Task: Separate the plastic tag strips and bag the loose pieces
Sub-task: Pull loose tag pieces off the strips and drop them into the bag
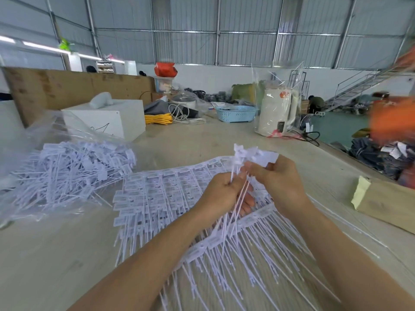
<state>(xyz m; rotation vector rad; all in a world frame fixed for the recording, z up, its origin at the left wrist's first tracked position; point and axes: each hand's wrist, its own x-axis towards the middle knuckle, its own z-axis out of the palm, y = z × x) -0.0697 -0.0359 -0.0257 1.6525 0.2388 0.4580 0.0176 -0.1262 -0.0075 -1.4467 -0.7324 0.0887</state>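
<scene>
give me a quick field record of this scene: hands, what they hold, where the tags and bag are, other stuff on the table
left hand: grips a bunch of loose tags by their stems
right hand: pinches the same bunch near its heads
joined strips: spread on the table under both hands
clear bag: at left, open, with a pile of separated tags in it
white box: behind the bag
blue basket: far side
white kettle: in clear wrap, far right
</scene>
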